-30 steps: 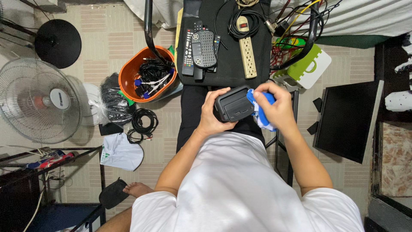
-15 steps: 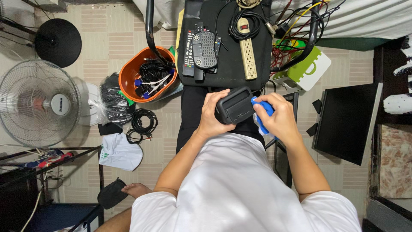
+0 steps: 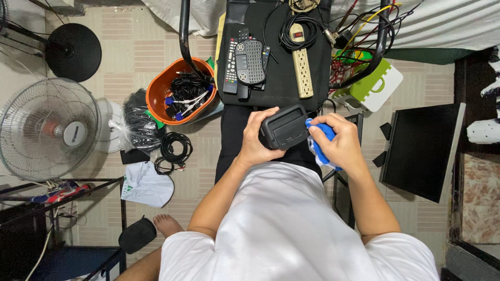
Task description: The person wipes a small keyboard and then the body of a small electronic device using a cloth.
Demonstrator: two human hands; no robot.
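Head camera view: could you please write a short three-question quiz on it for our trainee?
1. True or false: the left hand holds the black boxy plastic device.
2. What does the right hand press against that device?
A. blue cloth
B. remote control
C. power strip
3. What fills the round orange plastic tub?

Key: 1 true; 2 A; 3 tangled black, white and blue cables.

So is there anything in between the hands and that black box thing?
Only the blue cloth: the right hand presses it against the black box. The left hand holds the box directly, nothing between.
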